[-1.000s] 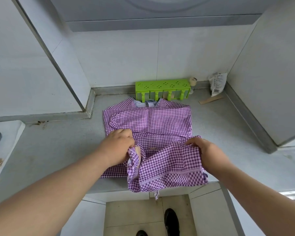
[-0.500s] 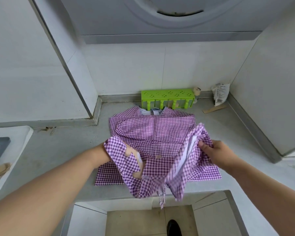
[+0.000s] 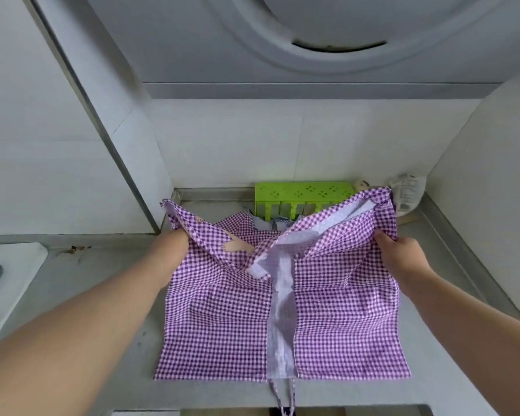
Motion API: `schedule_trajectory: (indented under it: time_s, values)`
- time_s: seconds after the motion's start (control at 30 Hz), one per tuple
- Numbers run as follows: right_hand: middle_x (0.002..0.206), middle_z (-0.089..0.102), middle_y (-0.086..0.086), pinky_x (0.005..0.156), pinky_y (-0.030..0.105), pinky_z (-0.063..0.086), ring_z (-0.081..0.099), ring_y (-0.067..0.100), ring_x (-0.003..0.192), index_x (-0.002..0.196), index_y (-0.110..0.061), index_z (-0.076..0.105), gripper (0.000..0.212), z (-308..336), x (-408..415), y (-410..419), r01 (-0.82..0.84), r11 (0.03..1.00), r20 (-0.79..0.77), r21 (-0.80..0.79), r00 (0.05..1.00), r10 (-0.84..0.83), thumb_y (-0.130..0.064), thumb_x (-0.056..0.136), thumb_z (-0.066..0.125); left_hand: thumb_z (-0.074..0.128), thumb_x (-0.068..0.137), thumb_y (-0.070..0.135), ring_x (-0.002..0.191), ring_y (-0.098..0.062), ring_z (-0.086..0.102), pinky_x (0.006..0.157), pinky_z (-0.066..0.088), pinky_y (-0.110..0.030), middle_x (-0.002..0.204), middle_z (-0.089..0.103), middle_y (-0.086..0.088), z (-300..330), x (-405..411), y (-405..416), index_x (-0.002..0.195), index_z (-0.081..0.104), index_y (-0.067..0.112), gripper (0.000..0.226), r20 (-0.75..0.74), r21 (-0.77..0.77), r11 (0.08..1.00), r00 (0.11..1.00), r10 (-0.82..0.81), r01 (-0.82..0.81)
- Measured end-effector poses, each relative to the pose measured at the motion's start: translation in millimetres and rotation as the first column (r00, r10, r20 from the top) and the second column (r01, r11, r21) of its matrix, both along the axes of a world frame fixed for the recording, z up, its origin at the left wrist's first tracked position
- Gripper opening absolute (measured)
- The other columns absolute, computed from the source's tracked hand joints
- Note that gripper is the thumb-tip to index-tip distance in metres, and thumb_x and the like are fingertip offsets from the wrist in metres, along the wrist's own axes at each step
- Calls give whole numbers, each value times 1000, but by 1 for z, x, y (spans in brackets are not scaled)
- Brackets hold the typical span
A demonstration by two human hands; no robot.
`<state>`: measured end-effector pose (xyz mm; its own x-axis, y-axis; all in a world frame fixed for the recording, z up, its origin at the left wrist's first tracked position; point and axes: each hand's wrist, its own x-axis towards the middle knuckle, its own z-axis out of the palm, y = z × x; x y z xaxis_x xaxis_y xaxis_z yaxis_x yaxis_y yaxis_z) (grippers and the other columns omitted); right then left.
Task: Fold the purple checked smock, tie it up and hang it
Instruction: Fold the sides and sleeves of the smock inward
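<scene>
The smock [image 3: 228, 319] lies spread on the grey worktop [image 3: 102, 310], its near hem close to the worktop's front edge at 6 o'clock, with two thin ties [image 3: 279, 397] hanging over that edge. A pale strip of the inner side runs up the middle of the cloth.

The left hand [image 3: 177, 235] is at about 10 o'clock from the smock's centre, mostly hidden under a raised flap of the checked cloth. Only its wrist shows, so I cannot tell how its fingers lie, though the flap is lifted off the worktop there.

The right hand [image 3: 400, 253] is at 2 o'clock. Its fingers [image 3: 382, 235] are curled into the cloth and grip the other flap, which stands up off the worktop with its pale lining showing.

Beyond the smock at 12 o'clock a green rack [image 3: 300, 195] stands against the back wall, partly covered by the raised right flap. A crumpled white packet [image 3: 409, 193] sits in the corner at 1 o'clock. A white appliance edge [image 3: 9, 265] shows at 9 o'clock.
</scene>
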<state>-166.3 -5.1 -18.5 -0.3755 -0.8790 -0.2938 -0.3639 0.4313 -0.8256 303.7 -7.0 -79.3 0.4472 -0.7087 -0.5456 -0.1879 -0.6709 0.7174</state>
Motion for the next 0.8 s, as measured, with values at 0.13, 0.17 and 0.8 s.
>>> schedule_trajectory:
  time_s: [0.13,0.17,0.8]
  values:
    - [81,66,1,77,37,53,63,23,74,98,-14,67,26,-15,1,-58,-51,999,-77,10,996,51,-39,101,60,48,107,45,89,-34,76,87,59,-46,92,79,-11,70,-48,-10,97,75,18,39,-83,-1,1000,996,8,-8]
    - [83,67,4,79,38,53,62,24,74,98,-15,67,25,-19,1,-66,-61,998,-98,30,993,64,-39,101,61,48,106,49,89,-34,76,88,60,-47,92,80,-10,71,-52,-13,98,75,19,41,-70,-5,1000,997,-13,13]
    - [92,70,17,92,57,58,69,40,89,105,0,70,34,-126,-13,-168,-25,959,-204,284,975,86,-33,101,63,26,103,70,120,-33,64,112,47,-52,143,63,-12,-28,-9,-97,153,53,22,73,56,50,999,998,-19,16]
